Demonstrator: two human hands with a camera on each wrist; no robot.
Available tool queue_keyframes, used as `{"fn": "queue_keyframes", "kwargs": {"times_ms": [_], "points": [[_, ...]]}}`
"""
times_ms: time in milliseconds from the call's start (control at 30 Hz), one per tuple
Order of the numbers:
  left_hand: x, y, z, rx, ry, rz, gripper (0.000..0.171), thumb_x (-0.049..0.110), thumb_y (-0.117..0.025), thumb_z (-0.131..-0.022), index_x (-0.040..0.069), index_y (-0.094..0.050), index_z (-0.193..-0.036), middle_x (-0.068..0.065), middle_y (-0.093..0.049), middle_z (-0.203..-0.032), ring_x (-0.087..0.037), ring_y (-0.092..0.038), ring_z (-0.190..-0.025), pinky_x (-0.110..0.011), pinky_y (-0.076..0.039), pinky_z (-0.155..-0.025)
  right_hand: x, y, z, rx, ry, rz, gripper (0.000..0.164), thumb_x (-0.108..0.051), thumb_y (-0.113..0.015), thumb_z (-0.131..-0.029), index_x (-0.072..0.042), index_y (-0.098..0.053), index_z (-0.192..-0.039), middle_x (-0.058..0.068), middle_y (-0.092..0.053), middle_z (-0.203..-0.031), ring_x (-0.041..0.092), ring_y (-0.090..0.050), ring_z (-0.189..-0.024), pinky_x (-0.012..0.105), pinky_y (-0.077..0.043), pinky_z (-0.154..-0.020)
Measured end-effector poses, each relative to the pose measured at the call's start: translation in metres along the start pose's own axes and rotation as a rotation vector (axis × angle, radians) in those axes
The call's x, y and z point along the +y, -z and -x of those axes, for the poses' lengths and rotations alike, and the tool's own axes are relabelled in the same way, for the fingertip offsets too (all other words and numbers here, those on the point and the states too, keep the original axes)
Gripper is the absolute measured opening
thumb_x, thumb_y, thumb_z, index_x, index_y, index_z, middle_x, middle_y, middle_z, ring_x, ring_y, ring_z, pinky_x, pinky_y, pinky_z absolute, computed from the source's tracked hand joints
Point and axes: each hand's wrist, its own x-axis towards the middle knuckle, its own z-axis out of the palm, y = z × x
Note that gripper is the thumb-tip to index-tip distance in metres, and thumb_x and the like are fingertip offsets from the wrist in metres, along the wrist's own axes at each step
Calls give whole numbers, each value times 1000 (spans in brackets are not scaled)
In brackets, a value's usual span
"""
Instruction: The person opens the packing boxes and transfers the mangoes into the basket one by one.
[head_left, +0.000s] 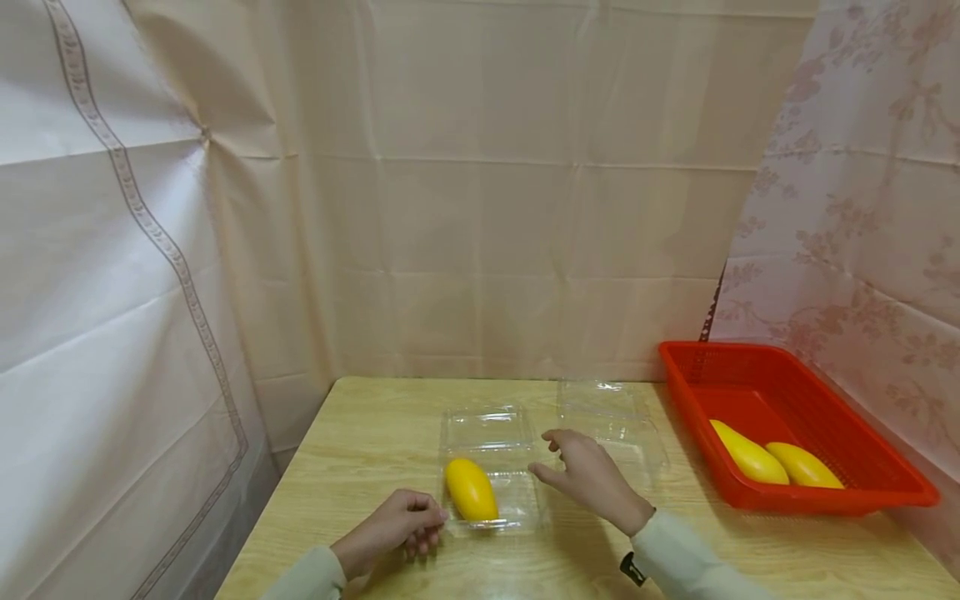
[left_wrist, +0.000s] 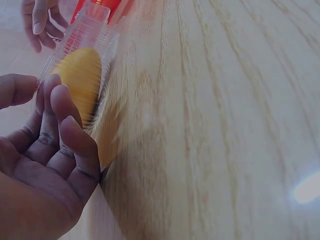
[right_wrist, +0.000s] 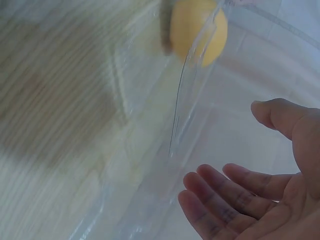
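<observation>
A yellow mango (head_left: 471, 490) lies in the left half of a clear plastic clamshell box (head_left: 517, 498). The box's lid (head_left: 486, 429) is folded back, away from the person. At the near left corner, the left hand (head_left: 399, 525) pinches the box's rim between thumb and forefinger; the left wrist view shows this grip beside the mango (left_wrist: 82, 75). Just right of the box hovers the right hand (head_left: 588, 477), thumb and fingers spread and holding nothing. In the right wrist view, the right hand (right_wrist: 260, 200) is apart from the clear plastic edge.
Behind the right hand sits a second clear clamshell box (head_left: 607, 404), opened out. A red basket (head_left: 806, 500) stands at the table's right side, with two yellow mangoes (head_left: 750, 454) in it. Cloth sheets (head_left: 487, 208) hang behind and beside the wooden table (head_left: 360, 442).
</observation>
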Motion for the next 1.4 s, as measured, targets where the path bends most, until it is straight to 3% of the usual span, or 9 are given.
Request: {"fn": "queue_keyframes", "kwargs": {"times_ms": [333,567,800,933,1067,1233,1400], "points": [[1,0,-3,3,7,-4,28,25,-64,-103,-2,-69,-96,-3,-67,-77,-12,-56,-61,-23,-45,-52,-23,-26,-5,-47,108,32,51,-35,-81,-89,4,-69,-120,16,-71,-111,27,-68,-95,45,-58,-81],[-1,1,-3,-4,-13,1,29,24,-63,-103,-3,-69,-97,-3,-67,-76,-12,-56,-60,-23,-44,-50,-35,-41,-7,-130,113,32,57,-40,-80,-89,7,-69,-120,17,-71,-110,28,-67,-95,44,-58,-81],[1,1,-3,3,7,-8,28,24,-63,-104,-3,-69,-98,-3,-67,-78,-13,-57,-61,-23,-45,-52,-46,-52,-12,-162,105,117,67,-50,-79,-88,10,-70,-117,22,-71,-113,36,-66,-104,49,-54,-93],[4,2,-2,-10,-15,-4,29,24,-63,-104,-4,-68,-97,-4,-68,-78,-12,-57,-61,-23,-45,-52,-50,-58,-14,-168,109,140,61,-54,-77,-88,6,-73,-98,16,-72,-97,29,-64,-87,43,-57,-77],[4,3,-1,-25,-17,3,30,24,-63,-103,-5,-68,-97,-4,-68,-79,-11,-57,-61,-22,-45,-52,-51,-67,-17,-191,113,127,50,-55,-75,-89,-11,-61,-71,0,-56,-72,16,-49,-67,28,-43,-54],[3,2,-1,-42,-16,3,30,24,-63,-104,-5,-69,-98,-4,-69,-79,-11,-57,-61,-22,-46,-52,-53,-73,-19,-220,102,105,47,-53,-77,-88,-15,-55,-72,-4,-46,-70,12,-40,-63,23,-35,-51],[5,2,-2,-44,-14,1,31,24,-63,-103,-5,-69,-97,-5,-70,-80,-11,-57,-61,-23,-45,-52,-54,-75,-20,-245,115,108,40,-43,-80,-86,-7,-62,-85,-2,-49,-74,12,-43,-65,23,-37,-52]]}}
